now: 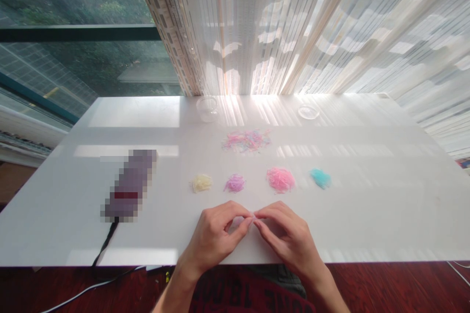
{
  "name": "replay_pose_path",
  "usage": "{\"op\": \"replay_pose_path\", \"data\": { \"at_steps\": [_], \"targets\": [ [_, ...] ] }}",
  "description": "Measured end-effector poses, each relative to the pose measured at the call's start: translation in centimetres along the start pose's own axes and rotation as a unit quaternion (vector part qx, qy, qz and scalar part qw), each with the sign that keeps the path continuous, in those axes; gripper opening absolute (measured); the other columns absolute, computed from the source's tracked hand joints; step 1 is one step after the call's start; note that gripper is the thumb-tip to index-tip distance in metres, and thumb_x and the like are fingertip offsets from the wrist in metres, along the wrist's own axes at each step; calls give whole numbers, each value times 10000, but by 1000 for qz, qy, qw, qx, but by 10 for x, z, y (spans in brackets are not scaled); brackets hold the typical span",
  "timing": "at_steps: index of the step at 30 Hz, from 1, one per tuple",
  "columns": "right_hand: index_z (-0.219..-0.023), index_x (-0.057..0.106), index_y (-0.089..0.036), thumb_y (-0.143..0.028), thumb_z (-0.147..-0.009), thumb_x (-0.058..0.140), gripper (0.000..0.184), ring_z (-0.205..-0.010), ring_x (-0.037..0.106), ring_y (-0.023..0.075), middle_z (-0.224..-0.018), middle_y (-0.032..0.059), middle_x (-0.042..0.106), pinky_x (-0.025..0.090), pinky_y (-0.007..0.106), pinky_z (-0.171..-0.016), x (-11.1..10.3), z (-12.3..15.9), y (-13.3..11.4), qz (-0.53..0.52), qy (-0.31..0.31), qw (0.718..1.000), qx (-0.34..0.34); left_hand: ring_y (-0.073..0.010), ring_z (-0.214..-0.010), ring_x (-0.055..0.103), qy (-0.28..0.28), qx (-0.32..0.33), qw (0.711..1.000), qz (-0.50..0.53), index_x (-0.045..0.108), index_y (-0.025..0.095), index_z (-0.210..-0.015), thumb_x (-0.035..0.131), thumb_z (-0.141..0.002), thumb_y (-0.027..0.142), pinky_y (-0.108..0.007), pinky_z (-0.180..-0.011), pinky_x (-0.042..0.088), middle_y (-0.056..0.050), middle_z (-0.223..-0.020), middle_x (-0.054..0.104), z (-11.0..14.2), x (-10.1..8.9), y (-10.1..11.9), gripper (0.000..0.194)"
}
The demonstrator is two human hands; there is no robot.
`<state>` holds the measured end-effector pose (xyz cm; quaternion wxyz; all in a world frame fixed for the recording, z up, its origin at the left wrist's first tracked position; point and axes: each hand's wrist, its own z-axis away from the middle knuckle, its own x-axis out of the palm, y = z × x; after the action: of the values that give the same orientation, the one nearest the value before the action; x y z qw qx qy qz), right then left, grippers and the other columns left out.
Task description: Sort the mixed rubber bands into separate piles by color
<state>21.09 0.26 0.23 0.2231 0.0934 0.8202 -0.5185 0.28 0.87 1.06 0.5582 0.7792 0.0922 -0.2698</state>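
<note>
Your L hand (216, 227) & R hand (290, 229) pinch a tiny lilac bit (253, 216) betw. them, nr front edge of smooth white table (385, 210). Beyond, all shredded thin: yellow heap (201, 183), purple heap (235, 183), pink heap (281, 180), teal heap (320, 178), 1 flatter mixed tangle (246, 141).

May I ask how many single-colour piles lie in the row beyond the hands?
4: left to right, a yellow pile, purple pile, pink pile and turquoise pile. None looks hidden.
</note>
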Motion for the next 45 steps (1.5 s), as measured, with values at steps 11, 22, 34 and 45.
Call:
{"op": "replay_pose_path", "data": {
  "at_steps": [11, 22, 34, 45],
  "targets": [
    [-982, 718, -237, -171, -1009, 646, 100, -782, 683, 186, -843, 31, 733, 566, 307, -700, 0, -2, -2, 3, 7, 1000, 8, -116, -676, 657, 5, -3, 1000, -9, 760, 233, -990, 656, -1010, 213, -216, -670, 527, 6, -843, 772, 1, -1, 1, 108],
    [-945, 727, -234, -185, -997, 651, 105, -746, 689, 184, -803, 32, 732, 575, 298, -677, 0, -4, -5, 6, 25, 1000, 13, -104, -591, 565, 15, -12, 1000, -13, 754, 207, -938, 649, -1009, 227, -209, -545, 441, -4, -793, 746, 1, 0, 2, 128],
    [-946, 722, -233, -180, -994, 655, 98, -739, 695, 175, -809, 24, 737, 571, 288, -673, -1, -4, -4, 13, 26, 1000, 10, -101, -571, 545, 16, -17, 1000, -17, 765, 206, -940, 646, -1010, 239, -207, -543, 450, -5, -786, 750, 1, 1, 0, 142],
    [-959, 713, -238, -140, -983, 652, 118, -747, 680, 171, -814, 15, 725, 558, 286, -679, 0, -3, -3, 8, 19, 1000, 3, -112, -616, 632, 9, -3, 1000, 2, 781, 220, -994, 684, -977, 221, -209, -591, 502, -16, -864, 797, 0, -1, 3, 98]
  ]
}}
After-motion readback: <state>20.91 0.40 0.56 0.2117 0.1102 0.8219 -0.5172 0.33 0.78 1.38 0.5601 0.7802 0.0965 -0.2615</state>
